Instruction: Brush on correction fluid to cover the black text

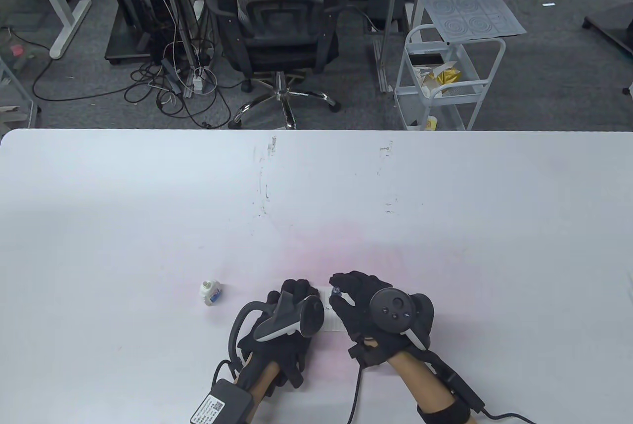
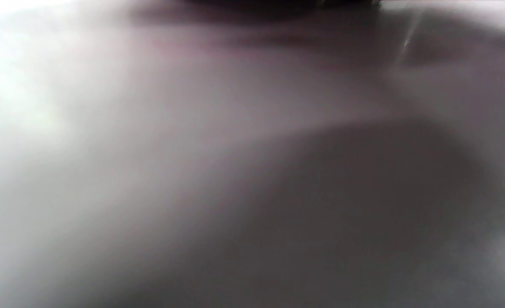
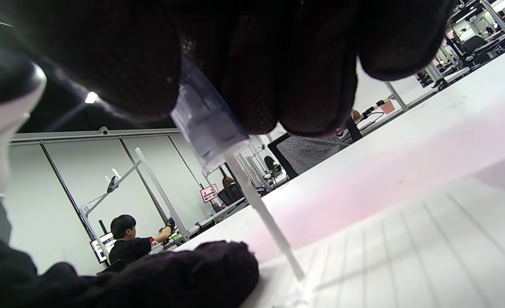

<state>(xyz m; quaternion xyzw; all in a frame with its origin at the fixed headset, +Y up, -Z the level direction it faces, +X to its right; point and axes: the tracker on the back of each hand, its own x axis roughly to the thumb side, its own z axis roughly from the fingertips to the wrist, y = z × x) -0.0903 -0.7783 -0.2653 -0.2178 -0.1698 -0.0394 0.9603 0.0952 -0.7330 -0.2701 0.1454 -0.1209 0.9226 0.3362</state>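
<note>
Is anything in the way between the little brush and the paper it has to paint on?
Nothing visible. The right hand pinches the clear cap with its thin white brush stem, and the tip already meets the white lined paper slip. The left hand rests on the slip's other end, beside the tip, not under it.

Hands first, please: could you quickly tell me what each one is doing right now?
Left hand: rests flat on the paper, holding nothing.
Right hand: pinches the correction-fluid brush, tip at the paper.
</note>
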